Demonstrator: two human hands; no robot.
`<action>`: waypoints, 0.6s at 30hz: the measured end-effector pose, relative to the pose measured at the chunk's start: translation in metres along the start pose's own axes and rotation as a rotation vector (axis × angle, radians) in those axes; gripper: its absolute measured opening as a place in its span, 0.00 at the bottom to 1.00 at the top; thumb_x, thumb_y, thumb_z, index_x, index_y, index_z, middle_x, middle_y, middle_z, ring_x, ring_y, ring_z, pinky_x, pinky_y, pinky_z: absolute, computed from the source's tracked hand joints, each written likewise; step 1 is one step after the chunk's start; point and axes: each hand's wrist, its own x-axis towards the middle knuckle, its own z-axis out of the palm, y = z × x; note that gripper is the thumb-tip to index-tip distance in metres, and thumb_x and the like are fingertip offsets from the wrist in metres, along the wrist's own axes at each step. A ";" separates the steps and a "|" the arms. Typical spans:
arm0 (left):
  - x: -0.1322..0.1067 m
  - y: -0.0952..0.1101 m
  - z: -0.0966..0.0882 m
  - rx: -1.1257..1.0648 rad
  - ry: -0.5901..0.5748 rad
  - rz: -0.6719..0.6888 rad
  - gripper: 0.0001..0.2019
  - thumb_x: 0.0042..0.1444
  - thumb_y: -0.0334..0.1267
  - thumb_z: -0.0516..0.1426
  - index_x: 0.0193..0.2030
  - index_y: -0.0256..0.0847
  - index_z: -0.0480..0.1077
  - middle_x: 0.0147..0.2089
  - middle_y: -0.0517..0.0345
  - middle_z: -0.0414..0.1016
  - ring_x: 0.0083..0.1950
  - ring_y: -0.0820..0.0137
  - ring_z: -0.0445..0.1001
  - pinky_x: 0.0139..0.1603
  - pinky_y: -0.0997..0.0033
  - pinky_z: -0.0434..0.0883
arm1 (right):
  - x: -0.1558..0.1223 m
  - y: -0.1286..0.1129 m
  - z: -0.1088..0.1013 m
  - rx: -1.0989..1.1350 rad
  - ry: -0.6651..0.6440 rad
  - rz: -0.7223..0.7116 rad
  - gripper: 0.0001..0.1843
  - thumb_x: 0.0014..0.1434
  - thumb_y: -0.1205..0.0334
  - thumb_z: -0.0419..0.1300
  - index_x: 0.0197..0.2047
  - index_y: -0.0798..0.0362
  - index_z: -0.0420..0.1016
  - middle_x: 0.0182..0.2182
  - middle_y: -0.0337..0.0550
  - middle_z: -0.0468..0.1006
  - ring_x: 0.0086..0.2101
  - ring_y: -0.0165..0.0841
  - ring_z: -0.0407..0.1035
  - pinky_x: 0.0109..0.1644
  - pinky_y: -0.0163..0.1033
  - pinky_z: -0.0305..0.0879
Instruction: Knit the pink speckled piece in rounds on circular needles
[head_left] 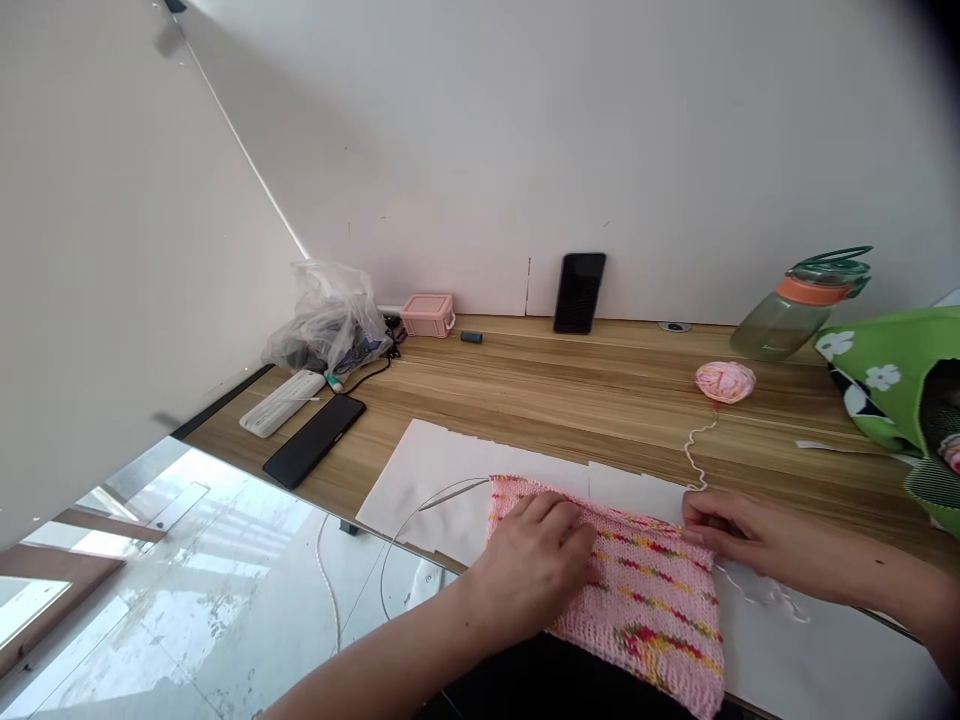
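A pink knitted piece (pixel 645 600) with multicoloured stripes lies flat on white paper (pixel 427 480) at the desk's front edge. My left hand (pixel 536 560) rests on its left half, fingers curled down onto the fabric. My right hand (pixel 739 535) pinches the piece's upper right corner, fingers pressed together. A thin circular knitting needle cable (pixel 420 515) loops out from the piece's left top edge. Pink yarn (pixel 697 450) runs from the right corner up to a pink yarn ball (pixel 725 381).
On the wooden desk (pixel 570 390) lie a black phone (pixel 315 440), a white remote-like bar (pixel 281 402), a plastic bag (pixel 330 318), a small pink box (pixel 428 315), a phone leaning on the wall (pixel 579 292), a green bottle (pixel 802 305) and a green floral bag (pixel 900 380).
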 end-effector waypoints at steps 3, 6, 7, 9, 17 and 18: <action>0.001 -0.005 0.004 -0.015 -0.053 0.060 0.15 0.64 0.45 0.52 0.51 0.39 0.69 0.52 0.45 0.72 0.57 0.59 0.67 0.55 0.58 0.69 | -0.004 -0.003 -0.002 -0.003 -0.014 0.038 0.15 0.59 0.48 0.56 0.30 0.51 0.67 0.27 0.38 0.70 0.29 0.33 0.62 0.32 0.36 0.56; 0.000 -0.008 0.004 -0.035 -0.069 0.103 0.15 0.66 0.42 0.50 0.55 0.39 0.67 0.58 0.48 0.70 0.62 0.60 0.64 0.61 0.57 0.65 | -0.010 -0.011 -0.008 -0.001 -0.011 0.036 0.11 0.57 0.51 0.58 0.34 0.50 0.68 0.29 0.39 0.72 0.30 0.34 0.64 0.32 0.37 0.58; 0.000 -0.008 0.003 -0.036 -0.074 0.106 0.15 0.66 0.41 0.49 0.56 0.40 0.67 0.60 0.49 0.69 0.62 0.61 0.63 0.62 0.57 0.64 | -0.013 -0.014 -0.010 -0.001 -0.005 0.031 0.08 0.57 0.54 0.58 0.35 0.50 0.68 0.29 0.39 0.73 0.30 0.34 0.65 0.32 0.37 0.59; 0.001 -0.009 0.003 -0.036 -0.095 0.097 0.16 0.67 0.39 0.48 0.59 0.42 0.65 0.62 0.52 0.67 0.63 0.61 0.63 0.63 0.55 0.63 | -0.018 -0.017 -0.013 -0.008 0.033 0.040 0.06 0.55 0.59 0.56 0.38 0.49 0.69 0.29 0.39 0.73 0.30 0.35 0.66 0.32 0.37 0.59; 0.005 -0.012 0.005 0.019 -0.153 0.128 0.20 0.66 0.34 0.47 0.63 0.46 0.62 0.67 0.58 0.63 0.66 0.58 0.60 0.64 0.51 0.63 | -0.038 -0.021 -0.010 -0.102 0.160 0.124 0.12 0.50 0.71 0.51 0.38 0.48 0.65 0.33 0.38 0.74 0.33 0.35 0.69 0.33 0.36 0.59; 0.005 -0.013 0.005 0.030 -0.143 0.128 0.20 0.66 0.34 0.48 0.63 0.46 0.63 0.67 0.57 0.63 0.66 0.57 0.60 0.64 0.51 0.63 | -0.041 -0.021 -0.008 -0.119 0.184 0.131 0.12 0.51 0.71 0.50 0.38 0.48 0.65 0.34 0.38 0.73 0.33 0.35 0.69 0.33 0.36 0.59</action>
